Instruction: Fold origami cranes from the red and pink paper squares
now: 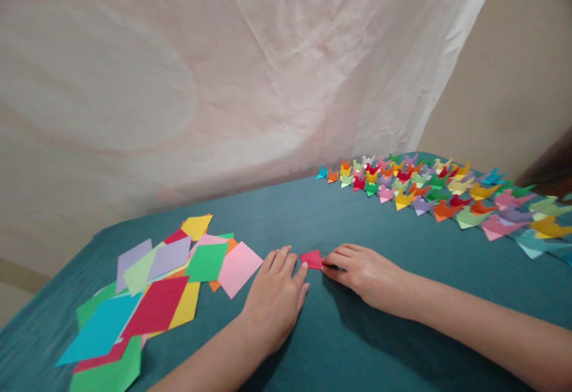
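A small piece of folded red paper [311, 259] lies on the table between my hands. My right hand [364, 270] pinches its right corner between thumb and fingertips. To the left, my left hand [277, 296] rests palm down with its fingers stretched out. Its thumb tip is close to the paper's left edge; whether it touches cannot be made out. Just beyond the left fingers lies a pink paper sheet [240, 268], at the near end of a spread of loose coloured sheets.
Green cloth covers the table [268, 207]. On the left are overlapping squares, among them a red sheet [157, 305] and a blue sheet [100, 326]. Rows of folded paper birds [420, 189] stand at the back right. A pale curtain [250, 70] hangs behind the table.
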A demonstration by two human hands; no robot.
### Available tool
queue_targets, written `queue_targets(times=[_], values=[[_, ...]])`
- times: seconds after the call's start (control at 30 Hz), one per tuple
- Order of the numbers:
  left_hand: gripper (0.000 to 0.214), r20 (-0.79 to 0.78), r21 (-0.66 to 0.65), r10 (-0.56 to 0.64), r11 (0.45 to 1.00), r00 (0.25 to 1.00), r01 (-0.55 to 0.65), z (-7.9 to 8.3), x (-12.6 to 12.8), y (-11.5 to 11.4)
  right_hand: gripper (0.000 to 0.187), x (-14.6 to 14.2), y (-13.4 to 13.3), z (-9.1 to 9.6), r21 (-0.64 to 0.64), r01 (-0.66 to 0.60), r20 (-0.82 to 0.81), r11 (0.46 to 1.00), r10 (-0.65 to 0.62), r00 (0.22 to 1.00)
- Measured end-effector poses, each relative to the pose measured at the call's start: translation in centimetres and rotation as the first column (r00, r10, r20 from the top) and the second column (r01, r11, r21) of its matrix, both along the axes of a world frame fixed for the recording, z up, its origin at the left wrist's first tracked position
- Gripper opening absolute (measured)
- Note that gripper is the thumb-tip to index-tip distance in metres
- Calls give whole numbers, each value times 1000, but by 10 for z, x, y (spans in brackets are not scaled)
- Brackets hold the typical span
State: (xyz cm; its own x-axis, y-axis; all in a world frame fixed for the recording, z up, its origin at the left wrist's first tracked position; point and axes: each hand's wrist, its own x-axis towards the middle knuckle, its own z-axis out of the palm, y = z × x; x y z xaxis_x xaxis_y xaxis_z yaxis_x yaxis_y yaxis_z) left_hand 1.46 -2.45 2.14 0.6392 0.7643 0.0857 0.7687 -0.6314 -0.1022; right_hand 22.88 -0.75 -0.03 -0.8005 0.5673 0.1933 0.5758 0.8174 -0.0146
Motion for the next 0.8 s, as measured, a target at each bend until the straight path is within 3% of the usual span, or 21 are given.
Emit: queue_targets(times=[0.23, 0.5, 0.8], values=[[28, 5, 29, -27, 999, 1000, 27, -2, 0, 2, 25, 0, -2, 5, -27, 11, 42, 1000, -9, 999], [30, 80, 101, -175, 981, 981, 166, -15, -4, 6, 24, -3, -4, 5, -1, 28, 36, 1000, -28, 999], [36, 83, 11, -152, 988, 985, 152, -15, 4, 0, 21, -4, -3, -1, 15, 48, 33, 999, -49, 998]])
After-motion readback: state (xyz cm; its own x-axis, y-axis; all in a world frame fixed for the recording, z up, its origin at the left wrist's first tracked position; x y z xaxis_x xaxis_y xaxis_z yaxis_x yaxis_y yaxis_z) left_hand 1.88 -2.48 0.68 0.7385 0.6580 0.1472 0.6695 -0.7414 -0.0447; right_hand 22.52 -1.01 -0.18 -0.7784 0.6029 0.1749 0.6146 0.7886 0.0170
